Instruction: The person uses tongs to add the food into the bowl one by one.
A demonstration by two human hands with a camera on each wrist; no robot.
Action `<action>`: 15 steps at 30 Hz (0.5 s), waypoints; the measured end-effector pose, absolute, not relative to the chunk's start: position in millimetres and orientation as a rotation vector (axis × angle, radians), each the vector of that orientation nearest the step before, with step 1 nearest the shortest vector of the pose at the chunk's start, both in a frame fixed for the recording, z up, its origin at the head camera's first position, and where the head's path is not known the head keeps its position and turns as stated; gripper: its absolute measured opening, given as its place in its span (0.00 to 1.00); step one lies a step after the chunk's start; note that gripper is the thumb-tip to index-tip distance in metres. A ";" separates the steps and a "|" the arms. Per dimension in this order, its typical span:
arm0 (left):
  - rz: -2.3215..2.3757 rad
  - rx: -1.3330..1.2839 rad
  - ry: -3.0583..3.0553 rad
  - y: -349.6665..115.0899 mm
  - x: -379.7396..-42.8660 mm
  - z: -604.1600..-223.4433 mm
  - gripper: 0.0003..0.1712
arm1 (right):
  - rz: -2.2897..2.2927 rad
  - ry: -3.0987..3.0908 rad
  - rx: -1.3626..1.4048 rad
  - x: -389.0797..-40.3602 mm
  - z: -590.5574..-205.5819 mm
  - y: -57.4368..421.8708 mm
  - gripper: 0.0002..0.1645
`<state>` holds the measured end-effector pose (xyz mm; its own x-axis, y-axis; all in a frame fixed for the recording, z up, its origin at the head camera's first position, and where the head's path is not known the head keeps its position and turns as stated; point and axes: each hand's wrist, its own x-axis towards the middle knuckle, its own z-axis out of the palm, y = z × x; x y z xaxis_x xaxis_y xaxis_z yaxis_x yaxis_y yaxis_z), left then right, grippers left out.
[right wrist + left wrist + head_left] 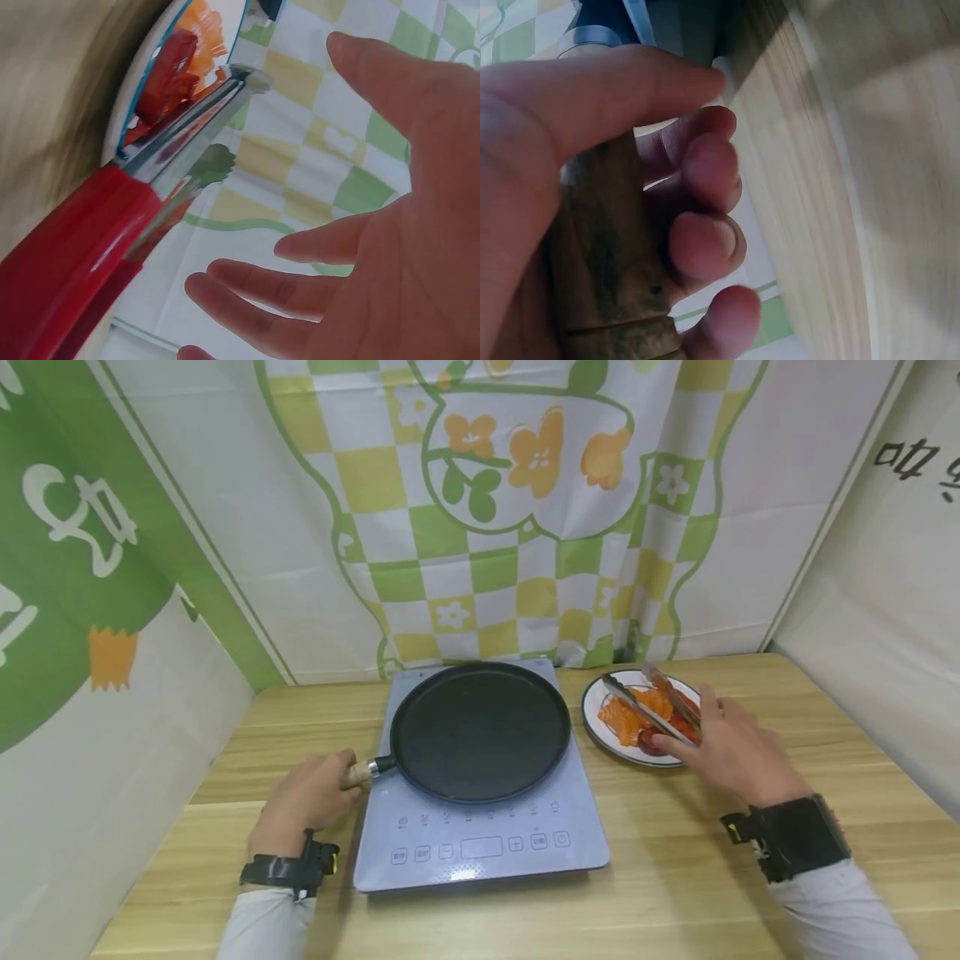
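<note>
A flat black pan (480, 731) lies on an induction cooktop (525, 862). My left hand (306, 797) grips its wooden handle (607, 247), thumb across the top and fingers curled around it. To the right, metal tongs (654, 714) with red grips (82, 255) rest over a white plate (592, 724) with a dark rim. Orange slices (624, 720) and dark red pieces (166, 79) of food lie on that plate. My right hand (738, 752) hovers beside the tongs, its fingers spread and apart from the grips in the right wrist view.
The wooden table (675, 877) meets a patterned cloth (510, 585) hanging behind the cooktop. Cloth walls stand at both sides. The cooktop's touch buttons face the near edge. Dark bands with devices are on both wrists.
</note>
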<state>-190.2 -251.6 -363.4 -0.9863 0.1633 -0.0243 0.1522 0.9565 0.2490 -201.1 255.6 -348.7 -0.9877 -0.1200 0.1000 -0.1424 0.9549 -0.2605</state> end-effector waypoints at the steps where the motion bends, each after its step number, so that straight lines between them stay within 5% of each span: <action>1: 0.367 0.249 3.072 -251.8 -190.4 -363.7 0.08 | 0.410 -3.022 0.201 -201.4 -349.4 257.0 0.69; 15: 0.279 0.217 3.107 -250.0 -189.2 -363.8 0.18 | 0.375 -3.074 0.134 -205.3 -362.2 270.1 0.63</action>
<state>-189.2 -250.0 -363.8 -0.9902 0.1393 -0.0018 0.1367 0.9744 0.1783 -205.3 270.1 -362.2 -0.9954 -0.0807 0.0518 -0.0907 0.9670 -0.2379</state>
